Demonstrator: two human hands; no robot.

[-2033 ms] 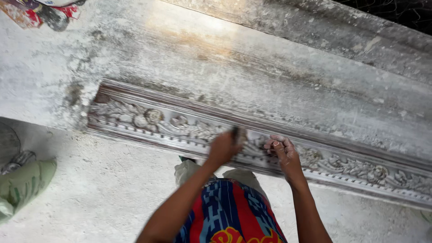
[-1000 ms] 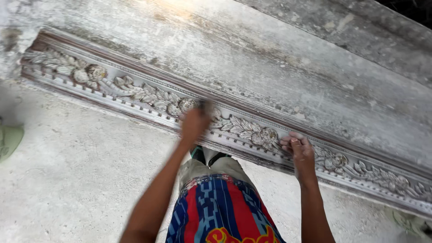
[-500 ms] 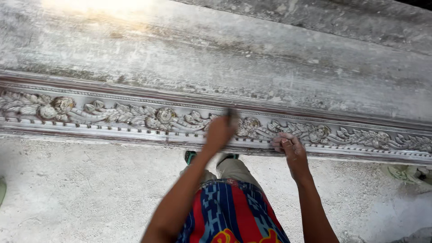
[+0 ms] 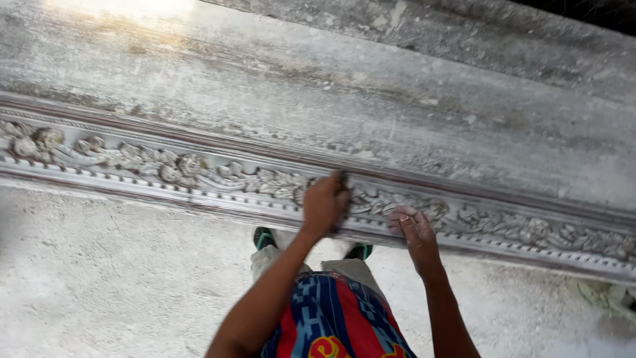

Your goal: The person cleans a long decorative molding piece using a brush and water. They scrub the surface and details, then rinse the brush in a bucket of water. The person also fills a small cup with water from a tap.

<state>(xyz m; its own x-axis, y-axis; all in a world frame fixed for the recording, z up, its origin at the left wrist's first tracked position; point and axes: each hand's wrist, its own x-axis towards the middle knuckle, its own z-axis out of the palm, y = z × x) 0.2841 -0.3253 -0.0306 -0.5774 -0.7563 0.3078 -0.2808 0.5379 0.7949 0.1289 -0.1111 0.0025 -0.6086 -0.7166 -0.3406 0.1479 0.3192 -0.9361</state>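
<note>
Left hand (image 4: 324, 202) fisted round small dark tool (image 4: 343, 178), pressed on carved floral moulding (image 4: 165, 169) running along grey slab (image 4: 397, 113). Right hand (image 4: 414, 229) flat, fingers together, resting on moulding just beside. Risk imo: tool slips off raised leaves, chips detail or nicks nearby fingers. No packages, labels, signs visible.

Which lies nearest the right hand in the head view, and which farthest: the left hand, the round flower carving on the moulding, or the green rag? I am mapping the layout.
1. Left hand, just left of the right hand, on the moulding.
2. Green rag, on the floor at far right.
3. Round flower carving, far left.
</note>
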